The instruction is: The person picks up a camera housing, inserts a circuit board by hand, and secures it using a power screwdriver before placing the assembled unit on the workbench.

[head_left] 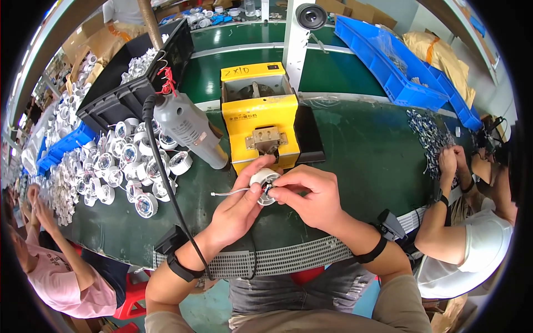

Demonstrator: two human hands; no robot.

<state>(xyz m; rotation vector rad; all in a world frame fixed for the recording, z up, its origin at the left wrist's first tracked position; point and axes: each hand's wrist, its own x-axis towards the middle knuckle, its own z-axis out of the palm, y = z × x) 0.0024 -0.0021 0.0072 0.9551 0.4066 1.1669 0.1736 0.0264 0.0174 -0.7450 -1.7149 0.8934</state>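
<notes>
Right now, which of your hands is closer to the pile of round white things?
Left. The left hand is to the right of the pile of round white things, not touching it. The right hand is farther off, at the right side of the held white part.

Green worktable, white post, red stool

Yellow machine blocks ahead; room rightward; space behind unclear.

Bright light, fisheye-bent edges
</notes>
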